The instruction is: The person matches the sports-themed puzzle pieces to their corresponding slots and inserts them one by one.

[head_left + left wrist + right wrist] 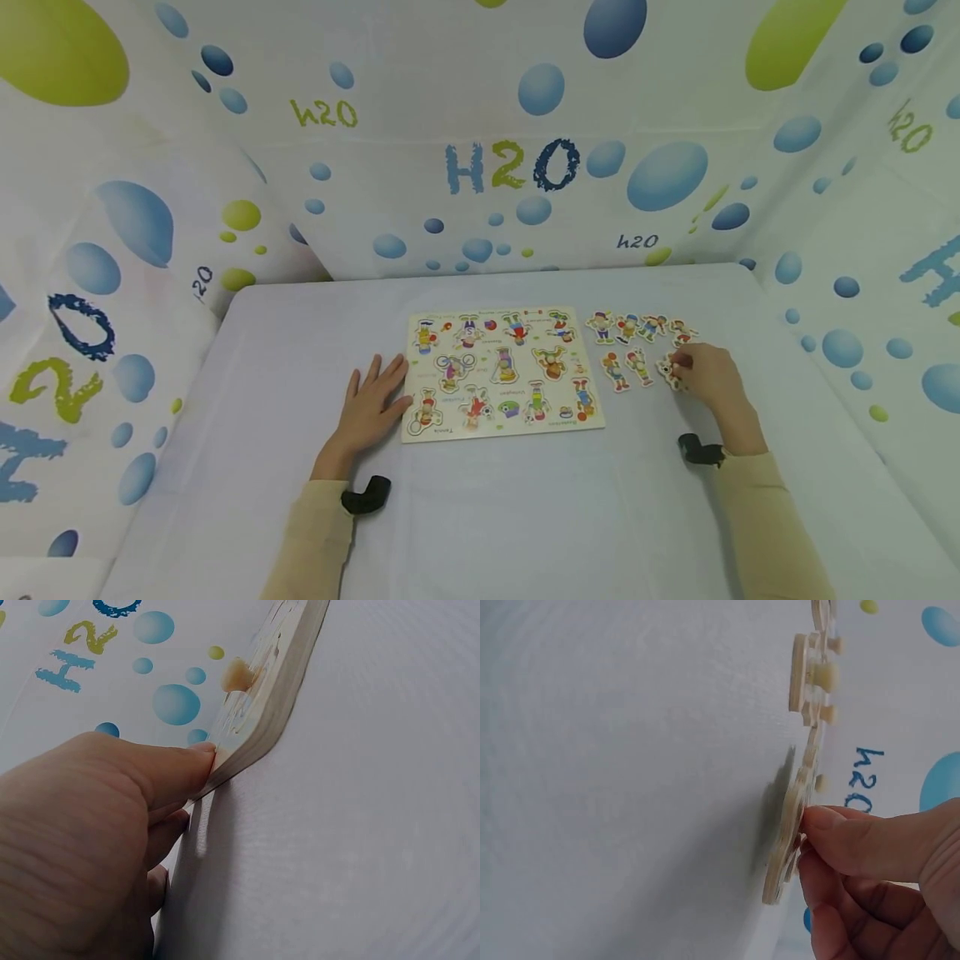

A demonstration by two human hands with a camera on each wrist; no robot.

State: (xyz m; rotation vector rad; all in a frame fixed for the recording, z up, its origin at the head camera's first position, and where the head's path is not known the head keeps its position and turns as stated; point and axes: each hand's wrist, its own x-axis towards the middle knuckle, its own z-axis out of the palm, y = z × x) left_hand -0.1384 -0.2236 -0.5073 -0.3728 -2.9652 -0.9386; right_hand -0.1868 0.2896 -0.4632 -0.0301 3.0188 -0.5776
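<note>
A wooden puzzle board (501,372) with cartoon figure pieces lies on the white table (480,508). My left hand (372,406) lies flat beside the board's left edge, fingers straight, fingertips touching the board edge (259,742). Right of the board lie several loose figure pieces (628,346). My right hand (708,375) pinches one loose piece (789,825) by its small knob, at the right end of the lower row; the piece (667,371) sits tilted on the table.
Bubble-patterned cloth walls with "H2O" print (510,167) enclose the table on three sides. A black wrist mount (366,493) sits on each forearm. Other loose pieces (810,671) stand just beyond the pinched one.
</note>
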